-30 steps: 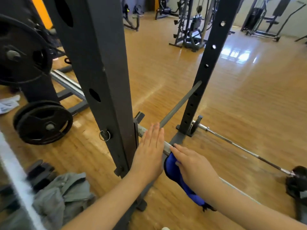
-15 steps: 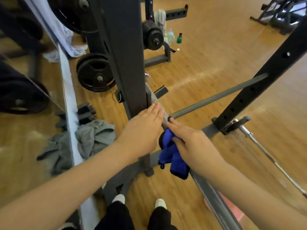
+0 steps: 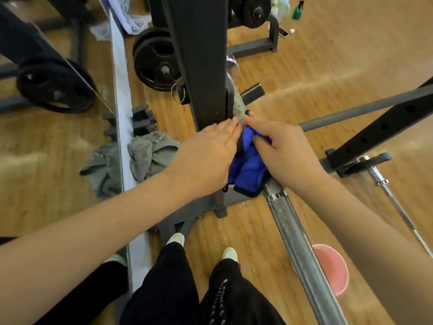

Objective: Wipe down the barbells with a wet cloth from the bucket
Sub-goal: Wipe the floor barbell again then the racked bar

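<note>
A steel barbell point(image 3: 297, 242) lies racked across the black squat rack, running from the upright down to the lower right. A blue cloth point(image 3: 247, 170) with dark edging is draped over the bar beside the upright. My right hand point(image 3: 278, 148) holds the cloth against the bar, fingers curled round it. My left hand point(image 3: 206, 153) lies flat with straight fingers, touching the cloth and the foot of the upright point(image 3: 201, 66). A pink bucket point(image 3: 332, 268) stands on the floor under the bar, partly hidden by it.
A second barbell point(image 3: 396, 205) lies on the floor at right. Black weight plates point(image 3: 155, 59) lean behind the rack. A grey rag point(image 3: 150, 153) lies by the mirror wall at left. Bottles point(image 3: 283, 5) and a phone sit at the back. My feet stand by the rack base.
The view has tilted down and swung left, bringing my legs and the pink bucket into sight. Both hands stay on the bar at the upright; the cloth has shifted slightly along it.
</note>
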Available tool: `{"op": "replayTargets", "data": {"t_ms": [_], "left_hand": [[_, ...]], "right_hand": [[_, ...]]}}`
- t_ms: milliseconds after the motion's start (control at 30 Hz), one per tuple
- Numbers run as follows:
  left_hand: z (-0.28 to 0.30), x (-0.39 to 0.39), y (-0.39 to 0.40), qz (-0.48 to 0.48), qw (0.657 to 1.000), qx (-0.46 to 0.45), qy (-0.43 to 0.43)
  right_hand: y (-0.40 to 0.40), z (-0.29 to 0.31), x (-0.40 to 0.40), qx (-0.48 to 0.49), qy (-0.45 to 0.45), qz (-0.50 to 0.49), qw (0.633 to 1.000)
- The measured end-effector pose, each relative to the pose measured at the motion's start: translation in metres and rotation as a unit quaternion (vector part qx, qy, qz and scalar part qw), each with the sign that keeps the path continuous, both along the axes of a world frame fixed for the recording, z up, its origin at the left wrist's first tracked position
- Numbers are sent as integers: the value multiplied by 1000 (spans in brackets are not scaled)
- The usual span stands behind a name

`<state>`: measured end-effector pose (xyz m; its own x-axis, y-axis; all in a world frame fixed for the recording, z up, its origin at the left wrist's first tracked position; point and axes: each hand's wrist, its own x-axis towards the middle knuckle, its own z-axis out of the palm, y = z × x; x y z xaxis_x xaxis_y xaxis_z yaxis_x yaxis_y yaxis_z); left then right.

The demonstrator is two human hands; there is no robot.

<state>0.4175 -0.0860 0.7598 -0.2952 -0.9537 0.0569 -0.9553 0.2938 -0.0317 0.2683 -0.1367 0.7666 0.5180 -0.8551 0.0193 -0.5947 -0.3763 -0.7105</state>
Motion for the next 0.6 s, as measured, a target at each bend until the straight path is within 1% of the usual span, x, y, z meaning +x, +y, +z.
{"op": "replayTargets", "data": {"t_ms": [67, 133, 267, 400, 500, 600], "left_hand": [[-1, 2, -1, -7, 1000, -2, 3], [-8, 8, -1, -21, 999, -20, 24], [-7, 16, -3, -53, 999, -7, 4], [-2, 24, -4, -61, 997, 8, -35], [-1, 24, -4, -81, 996, -4, -22], [1, 22, -4, -81, 996, -32, -19]], "right_hand": [[-9, -1, 7, -10, 4, -1, 1000], [-21, 0, 16, -15, 8, 2, 1000], [-23, -1, 10, -3, 7, 27, 1000], [-12, 0, -8, -6, -8, 56, 998], [-29, 2, 7, -33, 18, 54, 998], [-51, 4, 27, -53, 45, 84, 994]]}}
